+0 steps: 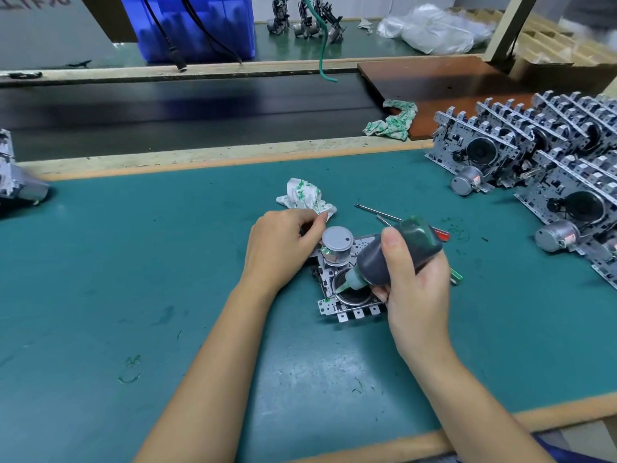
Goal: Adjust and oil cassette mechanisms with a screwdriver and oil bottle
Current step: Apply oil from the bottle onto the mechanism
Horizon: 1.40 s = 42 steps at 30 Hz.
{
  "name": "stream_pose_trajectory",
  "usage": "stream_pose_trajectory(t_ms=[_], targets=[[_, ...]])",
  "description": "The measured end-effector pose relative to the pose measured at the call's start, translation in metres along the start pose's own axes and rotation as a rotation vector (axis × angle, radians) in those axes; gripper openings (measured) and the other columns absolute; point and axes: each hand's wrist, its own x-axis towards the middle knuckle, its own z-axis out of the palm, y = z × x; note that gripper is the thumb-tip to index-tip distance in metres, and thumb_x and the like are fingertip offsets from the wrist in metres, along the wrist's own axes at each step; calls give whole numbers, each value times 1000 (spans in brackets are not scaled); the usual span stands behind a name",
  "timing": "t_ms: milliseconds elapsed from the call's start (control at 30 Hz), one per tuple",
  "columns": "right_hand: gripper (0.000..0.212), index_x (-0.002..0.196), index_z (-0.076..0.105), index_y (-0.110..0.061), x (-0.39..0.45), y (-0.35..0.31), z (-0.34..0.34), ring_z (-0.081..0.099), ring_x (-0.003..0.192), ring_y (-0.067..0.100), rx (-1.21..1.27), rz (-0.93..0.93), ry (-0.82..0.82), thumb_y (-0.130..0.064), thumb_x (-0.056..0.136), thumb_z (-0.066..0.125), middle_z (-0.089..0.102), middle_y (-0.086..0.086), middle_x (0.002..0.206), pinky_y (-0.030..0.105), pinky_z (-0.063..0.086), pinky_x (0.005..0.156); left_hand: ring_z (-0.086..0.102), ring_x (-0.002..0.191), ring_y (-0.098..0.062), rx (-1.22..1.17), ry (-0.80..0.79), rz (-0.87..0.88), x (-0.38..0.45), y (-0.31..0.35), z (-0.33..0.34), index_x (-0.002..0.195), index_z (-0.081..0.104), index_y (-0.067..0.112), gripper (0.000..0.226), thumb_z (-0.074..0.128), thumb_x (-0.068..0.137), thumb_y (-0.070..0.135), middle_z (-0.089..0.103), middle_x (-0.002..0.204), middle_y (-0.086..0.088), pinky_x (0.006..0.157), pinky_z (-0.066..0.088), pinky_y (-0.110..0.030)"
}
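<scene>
A cassette mechanism (347, 305) lies flat on the green mat (167, 262) in the middle of the bench, its round grey motor (337, 243) at the far end. My right hand (417, 289) grips a dark oil bottle (397, 252) tipped down to the left, its green nozzle touching the rim of the flywheel opening. My left hand (283, 245) holds the mechanism's left edge beside the motor, fingers curled. A screwdriver with a red handle (380, 213) lies on the mat just behind the bottle.
A crumpled white-and-green cloth (305, 197) lies behind my left hand. Several stacked mechanisms (547, 162) fill the right side. Another mechanism (16, 182) sits at the left edge. A dark conveyor belt (183, 111) runs behind the mat, with a second cloth (392, 121) and a blue bin (193, 25).
</scene>
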Motion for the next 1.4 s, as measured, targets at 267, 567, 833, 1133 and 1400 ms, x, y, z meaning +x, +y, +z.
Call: stream_pose_trajectory(t_ms=[267, 567, 833, 1133, 1400], targets=[[25, 66, 62, -24, 1, -13, -6, 54, 50, 0, 200, -1, 101, -49, 61, 63, 59, -13, 54, 15, 42, 43, 24, 49, -20, 5, 0, -2, 0, 0, 0, 56, 46, 7, 46, 53, 95, 31, 26, 42, -1, 50, 26, -33], [33, 86, 51, -16, 78, -45, -32, 54, 49, 4, 427, 162, -81, -45, 74, 62, 60, -11, 60, 14, 39, 39, 24, 52, -21, 9, 1, 1, 0, -2, 1, 58, 46, 5, 48, 47, 90, 41, 26, 46, -2, 50, 25, -33], [34, 84, 51, -11, 94, -4, -19, 55, 46, 5, 190, 322, -257, -43, 77, 60, 58, -7, 56, 16, 37, 38, 21, 53, -18, -2, -13, -9, 1, -4, 2, 57, 46, 6, 49, 45, 88, 43, 30, 49, -8, 51, 23, -33], [26, 76, 55, -19, 95, 14, -15, 55, 60, 8, -1, 141, -280, -44, 82, 60, 55, -3, 68, 21, 46, 54, 21, 52, -14, -6, -18, -20, 1, -4, 3, 55, 47, 12, 45, 47, 89, 41, 29, 48, -1, 49, 22, -30], [18, 78, 56, -20, 90, 13, -15, 53, 72, 12, -28, 83, -301, -33, 90, 60, 54, -7, 70, 35, 46, 72, 22, 53, -15, -13, -22, -27, 1, -3, 4, 57, 50, 7, 46, 46, 89, 41, 35, 51, -11, 50, 23, -32]])
